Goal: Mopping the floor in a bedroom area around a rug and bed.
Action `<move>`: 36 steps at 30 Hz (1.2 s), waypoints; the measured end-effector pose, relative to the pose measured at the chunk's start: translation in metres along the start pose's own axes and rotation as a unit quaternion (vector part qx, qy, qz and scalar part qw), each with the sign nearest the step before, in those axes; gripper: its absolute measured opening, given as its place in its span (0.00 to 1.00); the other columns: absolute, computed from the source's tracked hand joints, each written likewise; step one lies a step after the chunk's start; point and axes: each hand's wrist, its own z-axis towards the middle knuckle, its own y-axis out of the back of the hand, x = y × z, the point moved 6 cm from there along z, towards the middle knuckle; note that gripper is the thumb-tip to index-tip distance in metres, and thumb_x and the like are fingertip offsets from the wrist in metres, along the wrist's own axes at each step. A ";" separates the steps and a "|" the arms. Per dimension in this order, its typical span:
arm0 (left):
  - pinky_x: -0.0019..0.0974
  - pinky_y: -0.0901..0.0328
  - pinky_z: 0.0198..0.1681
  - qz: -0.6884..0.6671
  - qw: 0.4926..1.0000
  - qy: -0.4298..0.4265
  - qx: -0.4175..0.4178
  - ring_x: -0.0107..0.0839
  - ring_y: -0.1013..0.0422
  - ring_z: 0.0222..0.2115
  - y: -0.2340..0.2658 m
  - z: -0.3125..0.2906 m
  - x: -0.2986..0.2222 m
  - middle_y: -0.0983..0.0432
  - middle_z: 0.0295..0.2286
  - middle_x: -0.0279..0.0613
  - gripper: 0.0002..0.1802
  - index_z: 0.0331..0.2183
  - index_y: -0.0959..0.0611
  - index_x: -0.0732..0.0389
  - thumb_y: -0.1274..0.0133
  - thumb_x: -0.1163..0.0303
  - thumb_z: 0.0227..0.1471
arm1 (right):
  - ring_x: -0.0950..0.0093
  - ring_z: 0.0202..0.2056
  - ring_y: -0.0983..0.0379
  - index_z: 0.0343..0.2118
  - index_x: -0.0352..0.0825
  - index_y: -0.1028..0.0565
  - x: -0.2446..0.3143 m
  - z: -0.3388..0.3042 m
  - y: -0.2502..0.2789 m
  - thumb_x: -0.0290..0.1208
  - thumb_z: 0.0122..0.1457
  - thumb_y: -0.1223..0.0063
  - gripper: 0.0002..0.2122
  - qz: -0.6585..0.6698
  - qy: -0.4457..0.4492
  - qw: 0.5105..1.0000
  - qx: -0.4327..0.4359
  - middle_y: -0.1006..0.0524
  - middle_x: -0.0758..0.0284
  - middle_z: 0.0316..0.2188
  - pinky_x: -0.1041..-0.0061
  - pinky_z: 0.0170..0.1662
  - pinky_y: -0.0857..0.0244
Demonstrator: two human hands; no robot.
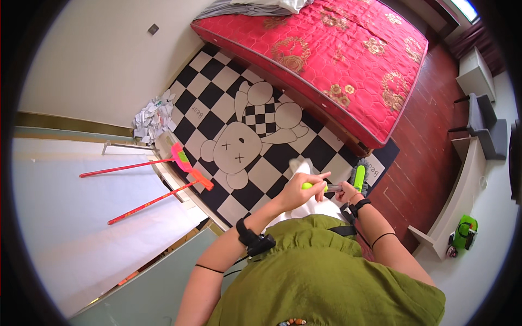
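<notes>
A duster with a bright green head (359, 177) and grey fringe is held in front of my waist, over the edge of the checkered rug. My left hand (302, 191) is closed round the yellow-green end of its handle, with a finger sticking out. Farther along, my right hand (347, 193) grips the grey shaft (333, 188) close to the head. Part of the shaft is covered by my fingers. White trousers (312, 207) show below my hands.
A bed with a red flowered mattress (337, 60) stands ahead. The black-and-white rug (234, 146) spreads before me. At left are a pink-headed broom (179, 157), an orange-headed tool (202, 180) and a paper heap (154, 120). A desk (454, 204) and grey chair (481, 117) are right.
</notes>
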 end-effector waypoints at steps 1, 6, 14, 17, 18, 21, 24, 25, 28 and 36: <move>0.40 0.47 0.57 -0.011 1.000 -0.009 -0.028 0.29 0.27 0.28 0.010 0.002 -0.003 0.31 0.12 0.38 0.20 0.13 0.27 0.70 0.60 0.72 0.52 | 0.82 0.11 0.52 0.19 0.39 0.39 0.004 0.008 -0.002 0.30 0.50 0.61 0.05 0.007 0.007 1.000 -0.027 0.44 0.73 0.13 0.79 0.17 0.48; 0.32 0.39 0.46 -0.032 0.993 0.002 -0.116 0.33 0.27 0.31 0.070 0.001 0.006 0.35 0.10 0.37 0.23 0.10 0.29 0.67 0.61 0.71 0.54 | 0.77 0.14 0.47 0.21 0.37 0.39 0.007 0.026 -0.042 0.29 0.45 0.61 0.03 0.019 0.059 0.995 -0.078 0.41 0.67 0.15 0.78 0.18 0.46; 0.26 0.40 0.28 -0.093 0.984 0.016 -0.152 0.40 0.26 0.32 0.180 0.018 -0.021 0.44 0.09 0.33 0.24 0.09 0.37 0.62 0.65 0.67 0.56 | 0.84 0.28 0.32 0.28 0.28 0.30 0.046 0.037 -0.152 0.14 0.37 0.50 0.10 -0.301 0.108 0.945 0.072 0.27 0.69 0.22 0.82 0.28 0.37; 0.25 0.46 0.21 -0.062 0.987 0.011 -0.145 0.39 0.25 0.29 0.226 0.035 -0.045 0.44 0.09 0.32 0.25 0.09 0.38 0.60 0.66 0.66 0.57 | 0.84 0.25 0.34 0.25 0.29 0.30 0.067 0.045 -0.198 0.14 0.38 0.51 0.08 -0.251 0.101 0.960 0.075 0.30 0.71 0.20 0.83 0.24 0.41; 0.25 0.46 0.21 -0.069 0.989 0.010 -0.128 0.39 0.25 0.29 0.234 0.046 -0.061 0.44 0.09 0.32 0.25 0.09 0.38 0.60 0.66 0.66 0.57 | 0.83 0.19 0.40 0.22 0.32 0.33 0.070 0.089 -0.181 0.18 0.42 0.53 0.03 -0.155 0.055 0.982 0.094 0.38 0.73 0.15 0.80 0.21 0.46; 0.26 0.41 0.24 -0.067 0.982 0.003 -0.176 0.30 0.28 0.21 0.284 0.054 -0.079 0.48 0.08 0.30 0.23 0.09 0.39 0.60 0.65 0.69 0.55 | 0.80 0.15 0.49 0.18 0.35 0.37 0.087 0.078 -0.261 0.22 0.45 0.58 0.04 0.065 -0.052 0.996 -0.014 0.44 0.72 0.14 0.78 0.18 0.52; 0.28 0.40 0.22 -0.071 0.973 -0.061 -0.212 0.28 0.30 0.17 0.327 0.059 -0.103 0.47 0.08 0.31 0.23 0.09 0.39 0.60 0.65 0.69 0.55 | 0.78 0.13 0.52 0.20 0.40 0.42 0.111 0.084 -0.313 0.25 0.47 0.60 0.05 0.037 -0.067 0.996 -0.036 0.44 0.71 0.17 0.78 0.17 0.51; 0.29 0.40 0.20 -0.070 0.963 -0.072 -0.249 0.28 0.33 0.14 0.341 0.058 -0.109 0.48 0.07 0.31 0.23 0.09 0.40 0.59 0.65 0.69 0.54 | 0.79 0.13 0.52 0.20 0.40 0.42 0.116 0.086 -0.332 0.25 0.48 0.61 0.05 0.000 -0.054 0.998 0.018 0.44 0.71 0.16 0.79 0.17 0.52; 0.33 0.42 0.19 -0.079 0.944 -0.095 -0.307 0.35 0.36 0.10 0.376 0.050 -0.133 0.48 0.06 0.33 0.21 0.09 0.41 0.58 0.67 0.68 0.51 | 0.80 0.12 0.54 0.21 0.40 0.41 0.124 0.079 -0.397 0.24 0.48 0.62 0.04 0.049 -0.081 0.995 -0.015 0.44 0.71 0.15 0.82 0.15 0.54; 0.32 0.45 0.17 -0.036 0.917 -0.156 -0.365 0.30 0.44 0.06 0.439 0.039 -0.197 0.49 0.06 0.32 0.20 0.10 0.41 0.57 0.68 0.67 0.52 | 0.83 0.10 0.54 0.22 0.39 0.41 0.149 0.082 -0.516 0.28 0.53 0.61 0.06 -0.018 -0.067 0.995 0.067 0.44 0.74 0.14 0.83 0.14 0.53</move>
